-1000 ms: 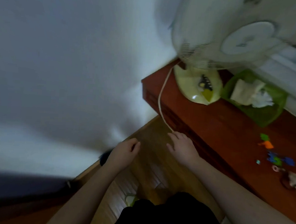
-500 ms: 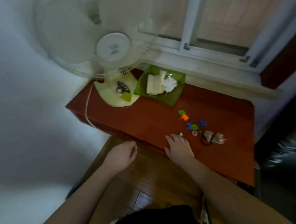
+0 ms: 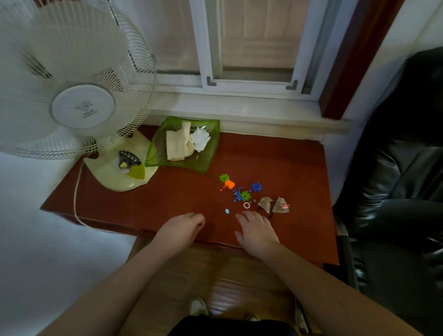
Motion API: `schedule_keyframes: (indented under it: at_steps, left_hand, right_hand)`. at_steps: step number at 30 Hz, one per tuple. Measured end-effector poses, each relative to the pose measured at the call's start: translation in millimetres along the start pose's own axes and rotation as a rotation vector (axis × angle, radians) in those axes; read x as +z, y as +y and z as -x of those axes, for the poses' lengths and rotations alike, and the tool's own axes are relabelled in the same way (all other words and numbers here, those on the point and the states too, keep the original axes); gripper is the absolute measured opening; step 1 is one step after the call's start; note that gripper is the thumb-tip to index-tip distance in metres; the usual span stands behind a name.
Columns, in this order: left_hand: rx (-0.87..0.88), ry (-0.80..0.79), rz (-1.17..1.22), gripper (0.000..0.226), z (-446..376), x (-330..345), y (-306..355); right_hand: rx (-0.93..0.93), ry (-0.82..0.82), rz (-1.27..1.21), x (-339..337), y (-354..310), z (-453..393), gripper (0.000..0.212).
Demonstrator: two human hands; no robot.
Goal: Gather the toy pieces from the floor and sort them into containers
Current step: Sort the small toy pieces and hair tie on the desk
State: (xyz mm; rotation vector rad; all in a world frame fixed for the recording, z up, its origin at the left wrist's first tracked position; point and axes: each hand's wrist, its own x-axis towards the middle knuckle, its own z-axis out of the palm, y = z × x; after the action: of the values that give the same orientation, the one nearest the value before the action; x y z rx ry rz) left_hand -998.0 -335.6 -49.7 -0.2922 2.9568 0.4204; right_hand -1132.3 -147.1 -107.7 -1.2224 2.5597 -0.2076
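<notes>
Small toy pieces lie in a cluster on the red-brown table (image 3: pixel 279 171): a green piece (image 3: pixel 224 178), an orange piece (image 3: pixel 229 184), two blue pieces (image 3: pixel 256 187), another green piece (image 3: pixel 245 195), a pink ring (image 3: pixel 246 205) and a tiny light-blue piece (image 3: pixel 227 211). My right hand (image 3: pixel 257 230) rests flat on the table just below the ring, fingers spread, holding nothing. My left hand (image 3: pixel 184 226) sits at the table's front edge with its fingers curled in; whether anything is inside it is hidden. A green glass dish (image 3: pixel 208 162) holds cloth and crumpled paper.
A white table fan (image 3: pixel 82 106) stands on the table's left end, its cord (image 3: pixel 75 196) hanging over the front edge. Two crumpled wrappers (image 3: pixel 273 205) lie right of the toys. A black leather chair (image 3: pixel 407 177) is at the right. A window is behind.
The view has swung right from the wall and table corner to the whole table. Both hands have come up from over the floor onto the table's front edge, near the toy pieces.
</notes>
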Motion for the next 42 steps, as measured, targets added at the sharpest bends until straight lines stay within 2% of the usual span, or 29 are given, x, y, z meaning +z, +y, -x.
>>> schedule_keyframes:
  at_steps: [7,12,16,20,23,25,27,29,32,34,37,42]
  left_hand:
    - [0.105,-0.074,0.057,0.022,-43.9,10.8,-18.8]
    - [0.136,-0.029,0.083,0.019,-69.3,13.1,-47.4]
    - [0.184,-0.055,0.128,0.015,-91.4,20.1,-61.8]
    - [0.231,-0.133,0.127,0.023,-108.1,33.1,-65.3]
    - [0.260,-0.164,0.149,0.025,-118.5,43.9,-61.5]
    - [0.258,-0.169,0.168,0.026,-125.2,50.4,-57.6]
    - [0.247,-0.174,0.181,0.028,-134.0,56.2,-52.1]
    - [0.230,-0.180,0.191,0.032,-141.3,63.3,-46.1]
    - [0.207,-0.203,0.198,0.036,-148.7,72.5,-37.7]
    - [0.181,-0.238,0.200,0.035,-152.0,79.1,-34.0]
    - [0.134,-0.258,0.194,0.025,-154.0,86.7,-31.6]
    - [0.080,-0.213,0.203,0.015,-153.7,91.4,-29.0]
  right_hand:
    - [0.150,0.000,0.031,-2.5,24.6,-19.3,0.059]
    - [0.331,0.027,0.067,-9.9,54.0,-45.2,0.047]
    - [0.373,-0.024,0.127,-3.2,59.6,-63.0,0.049]
    - [0.454,-0.015,0.077,12.5,66.3,-71.9,0.034]
    - [0.489,0.097,0.009,17.6,69.2,-73.7,0.026]
    - [0.500,0.230,-0.072,16.4,68.7,-73.3,0.020]
    - [0.532,0.347,-0.204,10.5,69.5,-71.3,0.014]
    - [0.578,0.385,-0.379,5.1,71.8,-68.1,0.012]
    - [0.646,0.397,-0.665,-4.6,75.2,-63.9,0.018]
    - [0.662,0.400,-0.762,-8.6,79.1,-62.2,0.023]
    - [0.633,0.368,-0.806,-9.1,82.8,-61.1,0.028]
    - [0.496,0.150,-0.756,1.4,77.0,-60.0,0.029]
